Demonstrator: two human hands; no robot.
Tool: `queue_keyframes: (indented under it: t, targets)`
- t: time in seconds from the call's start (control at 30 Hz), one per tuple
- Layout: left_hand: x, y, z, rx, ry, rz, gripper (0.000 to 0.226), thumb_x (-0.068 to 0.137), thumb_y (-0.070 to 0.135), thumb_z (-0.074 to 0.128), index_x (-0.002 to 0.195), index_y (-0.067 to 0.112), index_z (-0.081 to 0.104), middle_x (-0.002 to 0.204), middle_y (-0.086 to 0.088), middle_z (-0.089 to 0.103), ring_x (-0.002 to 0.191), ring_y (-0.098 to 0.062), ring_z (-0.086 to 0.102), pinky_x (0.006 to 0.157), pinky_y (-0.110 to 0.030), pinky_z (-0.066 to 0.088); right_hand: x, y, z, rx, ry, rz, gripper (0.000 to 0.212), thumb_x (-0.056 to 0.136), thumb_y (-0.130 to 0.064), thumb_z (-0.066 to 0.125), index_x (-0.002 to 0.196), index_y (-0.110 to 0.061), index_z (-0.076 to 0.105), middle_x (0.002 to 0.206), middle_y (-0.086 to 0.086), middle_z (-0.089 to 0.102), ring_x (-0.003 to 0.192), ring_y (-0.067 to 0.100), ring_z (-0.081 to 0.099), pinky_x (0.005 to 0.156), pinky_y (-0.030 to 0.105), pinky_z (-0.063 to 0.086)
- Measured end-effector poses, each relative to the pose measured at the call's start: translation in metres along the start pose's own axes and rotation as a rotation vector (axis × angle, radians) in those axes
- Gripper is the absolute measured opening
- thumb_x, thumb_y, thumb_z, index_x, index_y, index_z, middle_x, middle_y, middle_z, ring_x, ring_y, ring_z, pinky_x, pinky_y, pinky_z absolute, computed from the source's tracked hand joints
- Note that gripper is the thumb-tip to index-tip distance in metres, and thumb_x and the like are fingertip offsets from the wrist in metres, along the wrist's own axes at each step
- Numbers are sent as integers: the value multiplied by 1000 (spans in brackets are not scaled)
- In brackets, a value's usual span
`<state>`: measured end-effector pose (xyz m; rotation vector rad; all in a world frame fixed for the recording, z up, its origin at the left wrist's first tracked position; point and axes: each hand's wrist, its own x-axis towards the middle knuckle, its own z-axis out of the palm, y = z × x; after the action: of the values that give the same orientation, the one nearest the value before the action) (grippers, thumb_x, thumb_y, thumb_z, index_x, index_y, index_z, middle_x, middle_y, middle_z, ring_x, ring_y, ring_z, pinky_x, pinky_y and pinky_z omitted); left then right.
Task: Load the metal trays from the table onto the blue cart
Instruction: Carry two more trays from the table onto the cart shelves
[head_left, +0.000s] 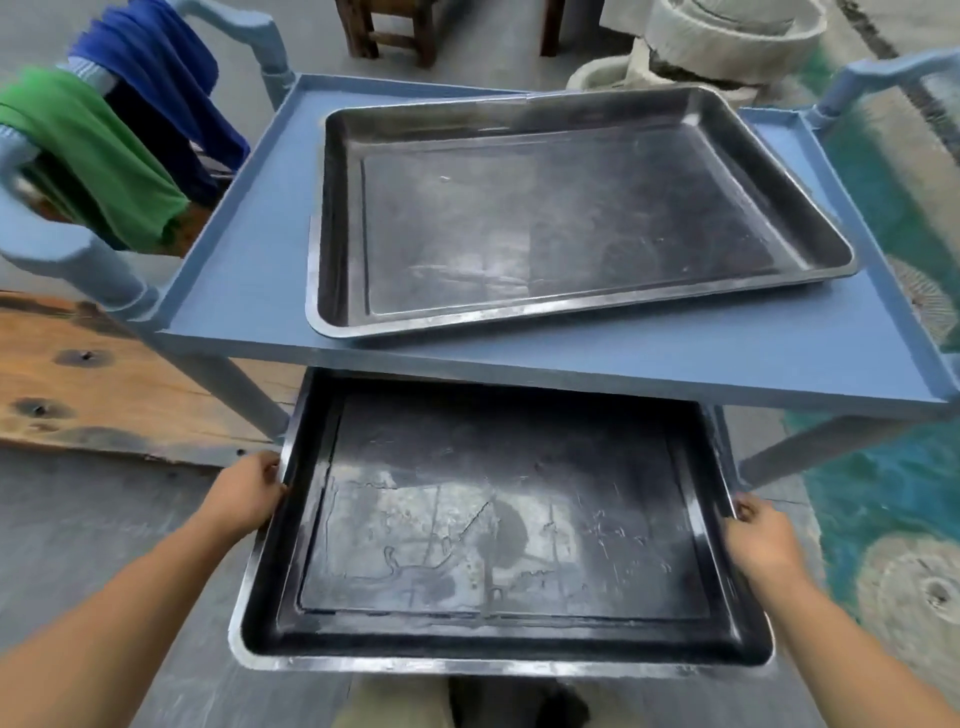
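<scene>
A large dark metal tray (498, 519) is held level in front of me, its far end tucked under the top shelf of the blue cart (234, 291). My left hand (249, 493) grips its left rim and my right hand (758, 535) grips its right rim. A second metal tray (561, 218) lies slightly askew on the cart's top shelf, its back right corner reaching over the shelf's raised edge.
Green and blue cloths (104, 145) hang over the cart's left handle. A wooden board (93, 395) lies on the floor at left. A teal patterned mat (883, 519) covers the floor at right. Stone-like rings (717, 41) and a wooden stool (389, 26) stand beyond the cart.
</scene>
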<state>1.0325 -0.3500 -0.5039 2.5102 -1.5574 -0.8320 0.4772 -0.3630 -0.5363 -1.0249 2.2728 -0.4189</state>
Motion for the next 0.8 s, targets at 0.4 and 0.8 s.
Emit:
queue_keyframes:
  t: [0.4,0.8]
  targets:
    - [91,8,70,-132,249,211,13,79,0,66,79,11,59,76,-10,62,76,-26,57,69,-35,42,141,-18,61,-258,167,-307,8,80,1,58,85,2,63,97,31,65,93,45,62,72,38,44]
    - [159,31,111,-210,399,269,12,77,3,63,71,-7,61,64,-21,59,56,-22,50,55,-32,38,237,-40,90,-222,245,-419,19,84,1,55,92,9,70,114,33,62,103,45,60,84,39,46]
